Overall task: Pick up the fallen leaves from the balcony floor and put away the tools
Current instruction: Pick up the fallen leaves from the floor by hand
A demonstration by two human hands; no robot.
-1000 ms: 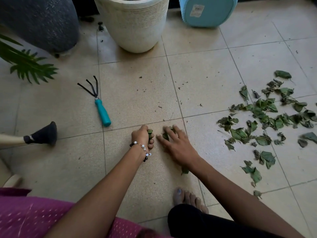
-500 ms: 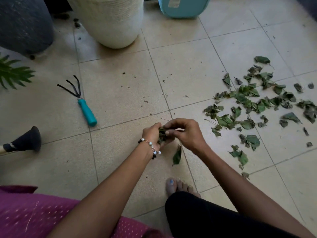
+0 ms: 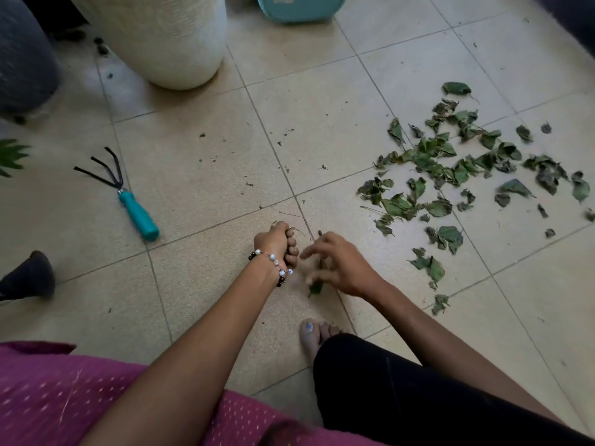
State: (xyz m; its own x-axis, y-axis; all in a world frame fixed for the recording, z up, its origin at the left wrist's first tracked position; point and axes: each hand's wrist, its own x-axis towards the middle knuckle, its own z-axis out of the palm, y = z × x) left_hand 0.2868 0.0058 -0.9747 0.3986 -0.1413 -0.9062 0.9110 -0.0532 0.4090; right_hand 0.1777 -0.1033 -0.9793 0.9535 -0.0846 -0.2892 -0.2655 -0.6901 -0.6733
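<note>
While the person crouches over the tiled balcony floor (image 3: 199,175), the left hand (image 3: 277,244) is balled into a fist, its grip closed round a small wad of leaves; only thin stems and a scrap of green poke out between the curled fingers. A beaded bracelet (image 3: 273,263) circles that wrist. Just beside it, the right hand (image 3: 341,263) hangs low over the tiles with fingers spread and loosely bent, blurred by motion. A single green leaf (image 3: 315,288) lies below its fingers; whether the fingertips touch it cannot be told, and the grip looks open, holding nothing plainly.

Well off to the right, the main scatter of fallen leaves (image 3: 450,169) lies spread across several tiles, some curled and dry, with a few stray ones nearer the right forearm. On the left, apart from both hands, a hand rake (image 3: 124,194) with three black prongs and a teal handle lies flat on the floor, prongs pointing away from the person.

At the top stands a cream ribbed planter (image 3: 161,37), with a turquoise bucket (image 3: 299,9) to its right and a dark grey pot (image 3: 22,66) at the left edge. Bare toes (image 3: 314,336) show beneath the arms, beside a black trouser leg (image 3: 402,397) and pink dotted fabric (image 3: 48,397).
</note>
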